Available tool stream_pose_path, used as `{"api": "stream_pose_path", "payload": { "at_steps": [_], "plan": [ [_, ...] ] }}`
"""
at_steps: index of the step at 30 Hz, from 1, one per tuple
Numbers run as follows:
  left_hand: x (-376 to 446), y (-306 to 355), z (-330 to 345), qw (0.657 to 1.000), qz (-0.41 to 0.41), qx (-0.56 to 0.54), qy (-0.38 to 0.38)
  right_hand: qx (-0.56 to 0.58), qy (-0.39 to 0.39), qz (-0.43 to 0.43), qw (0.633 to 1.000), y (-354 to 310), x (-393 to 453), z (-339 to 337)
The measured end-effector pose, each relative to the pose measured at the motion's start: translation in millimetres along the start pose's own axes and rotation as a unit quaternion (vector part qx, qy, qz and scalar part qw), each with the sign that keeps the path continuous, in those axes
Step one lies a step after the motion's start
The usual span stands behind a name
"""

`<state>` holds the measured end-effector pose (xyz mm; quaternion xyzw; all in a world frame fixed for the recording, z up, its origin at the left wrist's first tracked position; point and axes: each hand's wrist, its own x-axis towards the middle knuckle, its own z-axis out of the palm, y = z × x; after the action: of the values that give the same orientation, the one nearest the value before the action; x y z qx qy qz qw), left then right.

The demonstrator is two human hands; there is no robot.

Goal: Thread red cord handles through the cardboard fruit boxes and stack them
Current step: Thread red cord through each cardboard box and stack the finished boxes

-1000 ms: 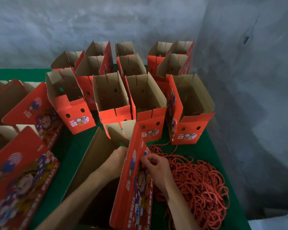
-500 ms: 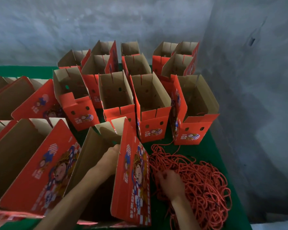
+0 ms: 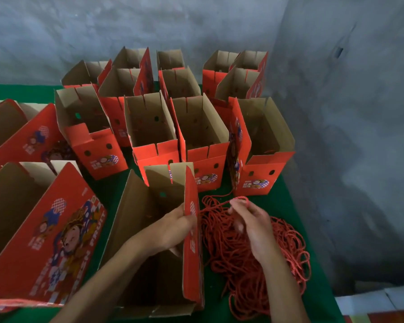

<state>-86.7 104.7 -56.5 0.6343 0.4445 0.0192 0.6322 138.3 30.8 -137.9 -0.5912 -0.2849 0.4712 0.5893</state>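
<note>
An open red cardboard fruit box lies on its side in front of me, its brown inside facing up. My left hand grips the box's red right wall, thumb inside and fingers over the edge. To the right lies a tangled heap of red cord on the green table. My right hand hovers over the heap and pinches a red cord strand lifted from it.
Several open red boxes stand upright in rows behind, up to the grey wall. More boxes lie tilted at the left. The green table ends at the right near the wall corner.
My right hand left the box's printed side, dropped to the cord heap, and now lifts a strand. My left hand stays on the box. The view shifted and more boxes appear at left.
</note>
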Motion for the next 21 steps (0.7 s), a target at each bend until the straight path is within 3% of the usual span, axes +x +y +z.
{"api": "stream_pose_path", "payload": {
  "at_steps": [2,6,9,11,14,19,21],
  "plan": [
    [-0.1,3.8,-3.6,1.0,-0.011,0.006,0.006,-0.112,0.057,0.027,0.992,22.5,0.8,-4.1],
    [-0.1,17.5,-16.2,0.996,0.0,0.081,0.033,-0.16,0.101,0.065,0.98,62.2,1.2,-7.4],
    [2.5,22.6,-20.1,0.991,-0.033,0.122,0.048,-0.303,0.142,0.003,0.942,78.9,-6.0,-2.2],
    [5.4,27.1,-16.7,0.987,-0.064,0.133,0.06,-0.354,0.082,-0.073,0.929,87.1,-12.4,8.7],
    [12.2,31.8,-10.8,0.987,-0.068,0.13,0.072,-0.428,-0.055,-0.088,0.898,101.9,-16.2,32.9],
    [16.2,23.7,-8.2,0.992,-0.072,0.074,0.073,-0.587,-0.094,-0.052,0.803,128.5,-5.4,49.3],
    [15.1,18.2,-12.2,0.992,-0.073,0.059,0.082,-0.616,-0.09,-0.05,0.781,136.4,-6.4,49.3]
  ]
}}
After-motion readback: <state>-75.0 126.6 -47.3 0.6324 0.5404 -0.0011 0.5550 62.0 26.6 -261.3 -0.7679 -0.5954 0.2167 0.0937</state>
